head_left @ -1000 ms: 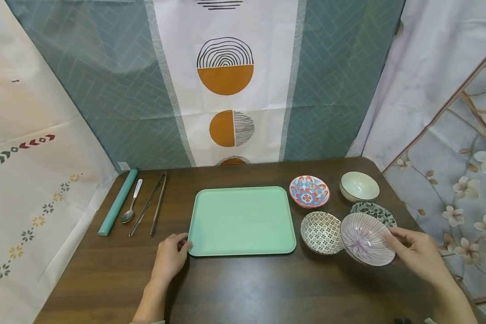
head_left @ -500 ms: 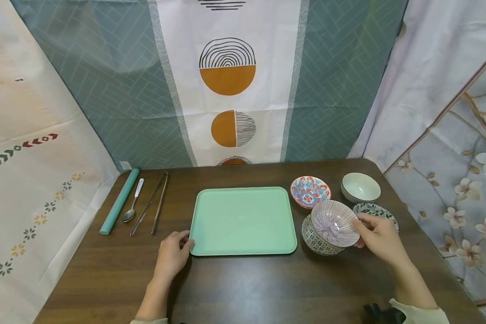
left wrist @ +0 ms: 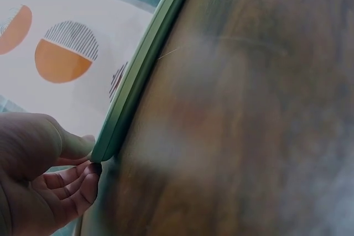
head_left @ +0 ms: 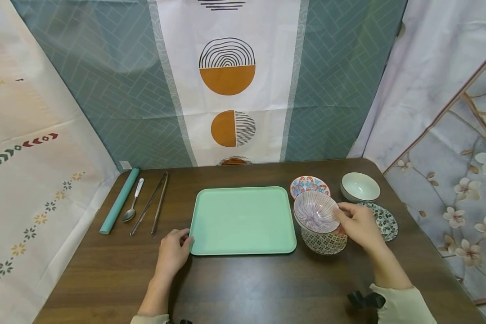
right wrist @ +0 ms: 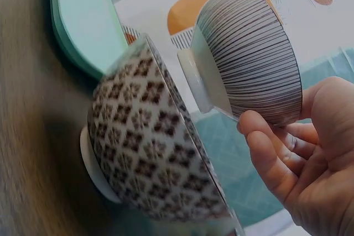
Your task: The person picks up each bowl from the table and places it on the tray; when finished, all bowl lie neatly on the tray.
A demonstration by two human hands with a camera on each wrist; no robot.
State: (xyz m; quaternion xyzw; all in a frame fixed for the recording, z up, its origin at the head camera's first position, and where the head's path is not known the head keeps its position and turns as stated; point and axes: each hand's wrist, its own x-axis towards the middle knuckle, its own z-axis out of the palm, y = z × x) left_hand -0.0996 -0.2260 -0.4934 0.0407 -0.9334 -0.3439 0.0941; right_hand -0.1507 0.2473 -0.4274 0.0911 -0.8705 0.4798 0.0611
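Observation:
My right hand (head_left: 358, 223) pinches the rim of a purple-striped bowl (head_left: 315, 210). The bowl hangs tilted above a brown-patterned bowl (head_left: 325, 243); the right wrist view shows a gap between the striped bowl (right wrist: 246, 53) and the patterned bowl (right wrist: 149, 136). My left hand (head_left: 173, 251) is at the front left corner of a mint-green tray (head_left: 243, 220). In the left wrist view, thumb and fingers of the left hand (left wrist: 52, 164) grip the corner of the tray (left wrist: 133, 75). A red-and-blue patterned bowl (head_left: 305, 183) is partly hidden behind the striped one.
A cream bowl (head_left: 360, 186) stands at the back right. In front of it lies a green-patterned plate (head_left: 386, 222), partly behind my right hand. On the left lie a teal roll (head_left: 119, 202), a spoon (head_left: 132, 202) and metal tongs (head_left: 159, 204). Curtains surround the table (head_left: 243, 288).
My right hand has carried the striped bowl leftward, over the brown-patterned bowl and toward the tray. My left hand stays at the tray's corner.

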